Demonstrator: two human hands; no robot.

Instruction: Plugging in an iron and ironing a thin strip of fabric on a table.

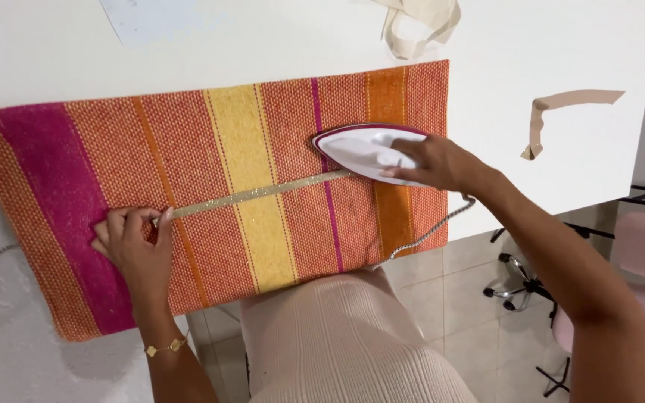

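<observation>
Two hands on striped cloth (210, 186) over white table (561, 45) — right hand (434, 160) grips iron (363, 149), left hand (136, 242) pins ribbon (255, 194).

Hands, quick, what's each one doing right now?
Left hand: fingers curled, pinching the end of the glittery ribbon against the striped cloth.
Right hand: closed on the white iron.

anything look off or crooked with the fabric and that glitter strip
The striped fabric lies askew on the white table, its near edge overhanging. The glitter strip runs slanted between the left hand and the iron under the right hand. No damage shows.
</observation>
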